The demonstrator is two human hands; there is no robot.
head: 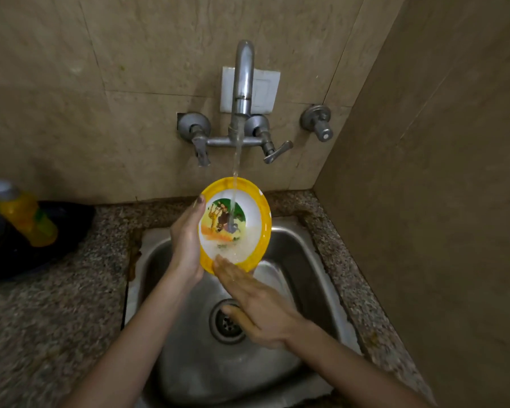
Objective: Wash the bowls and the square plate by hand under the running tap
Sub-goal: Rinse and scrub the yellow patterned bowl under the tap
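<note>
A yellow-rimmed white bowl with a cartoon picture inside is tilted toward me above the sink. My left hand grips its left rim, thumb over the edge. Water from the tap falls into the middle of the bowl, and foam gathers at its lower edge. My right hand is flat, its straight fingertips touching the bowl's lower rim. Part of another white dish shows in the sink, below the bowl; its shape is unclear.
The steel sink with its drain is set in a speckled granite counter. A yellow bottle stands at the left over a dark pan. Tiled walls close in behind and on the right.
</note>
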